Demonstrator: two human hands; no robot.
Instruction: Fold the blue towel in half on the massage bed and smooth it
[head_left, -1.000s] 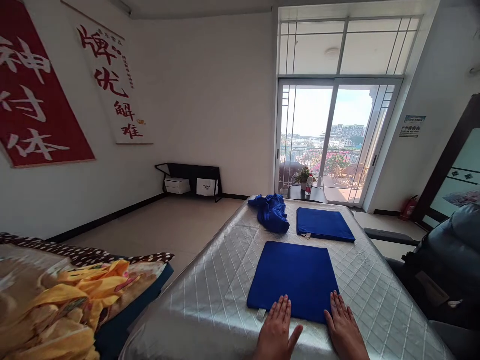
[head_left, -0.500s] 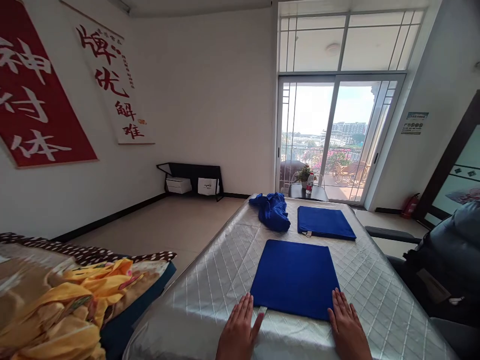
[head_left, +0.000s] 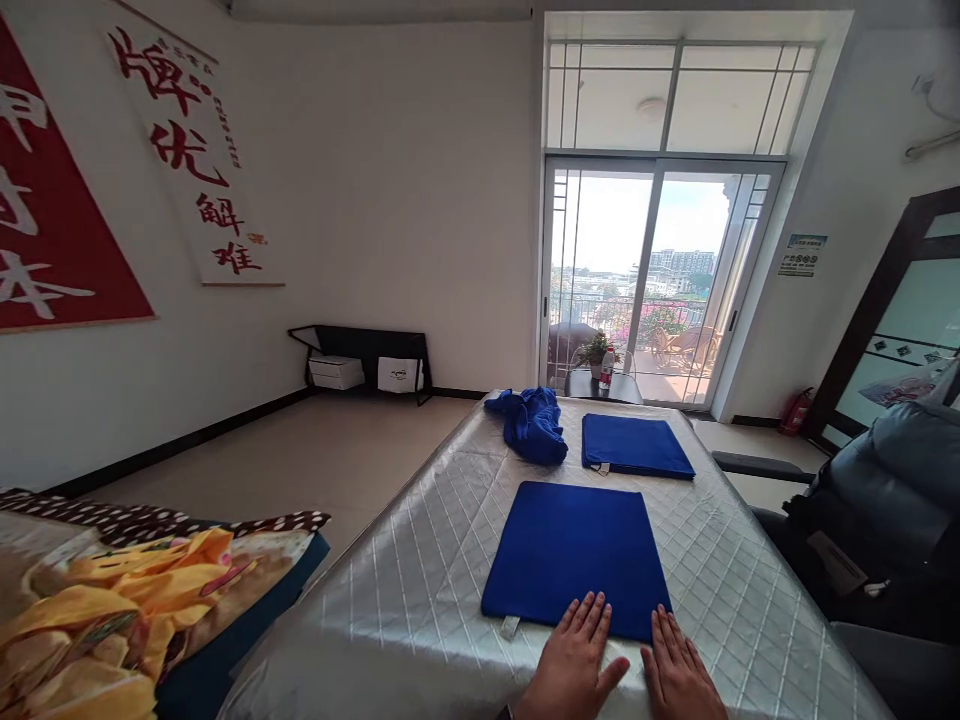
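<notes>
A flat blue folded cloth (head_left: 574, 555) lies on the silver quilted table cover (head_left: 420, 590), a small white tag at its near left corner. My left hand (head_left: 577, 655) rests open over the cloth's near edge, fingertips on the fabric. Beside it, my right hand (head_left: 679, 660) lies open with its fingertips at the near right corner. Neither hand grips anything. Farther back sits a second folded blue cloth (head_left: 637, 446), and to its left a crumpled blue cloth (head_left: 534, 425) lies in a loose heap.
Yellow patterned fabric (head_left: 180, 590) is piled at the lower left. Dark seats with a grey bag or cushion (head_left: 892, 490) line the right side. Beyond the far edge stand a small table with a bottle (head_left: 606, 370) and a plant (head_left: 595, 349), before a sliding glass door.
My left hand has moved right from the cloth's near left corner to its near edge, close to my right hand. The view has turned slightly right. The cloths look unmoved.
</notes>
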